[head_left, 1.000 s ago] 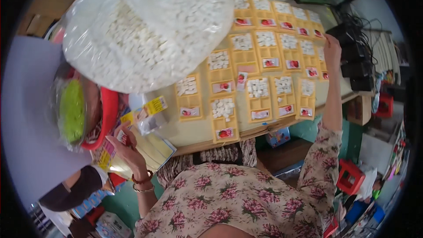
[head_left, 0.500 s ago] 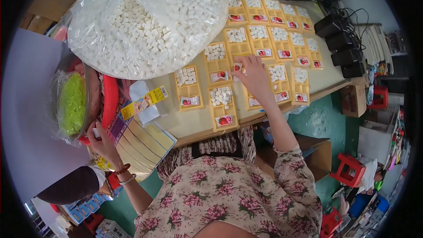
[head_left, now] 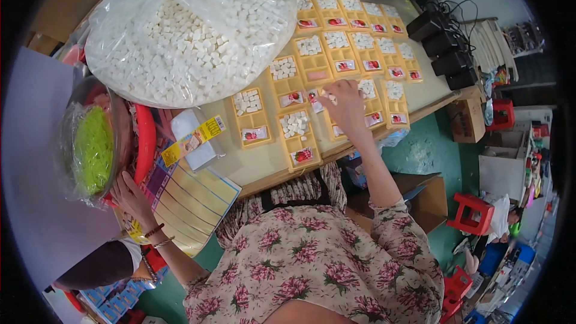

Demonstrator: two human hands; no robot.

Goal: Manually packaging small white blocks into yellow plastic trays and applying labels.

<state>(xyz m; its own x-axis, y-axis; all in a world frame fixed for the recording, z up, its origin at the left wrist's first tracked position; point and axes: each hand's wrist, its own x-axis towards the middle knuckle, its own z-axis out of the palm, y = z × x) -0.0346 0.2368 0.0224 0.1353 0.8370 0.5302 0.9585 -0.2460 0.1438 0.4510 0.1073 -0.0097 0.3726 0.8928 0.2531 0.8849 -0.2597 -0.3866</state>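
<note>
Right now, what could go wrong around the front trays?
The right hand is low over the trays; it might knock white cubes loose. A loose red-and-white packet lies close to it and could get brushed aside. The front tray sits near the table edge, so a bump might spill cubes.

The right fingers (head_left: pixel 341 86) have moved left from the rightmost tray (head_left: pixel 410 65).

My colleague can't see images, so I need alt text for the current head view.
The person's right hand is over yellow trays of white cubes and red-printed packets, while their left hand is open beside a red container. A large clear bag of cubes sits at upper left.
</note>
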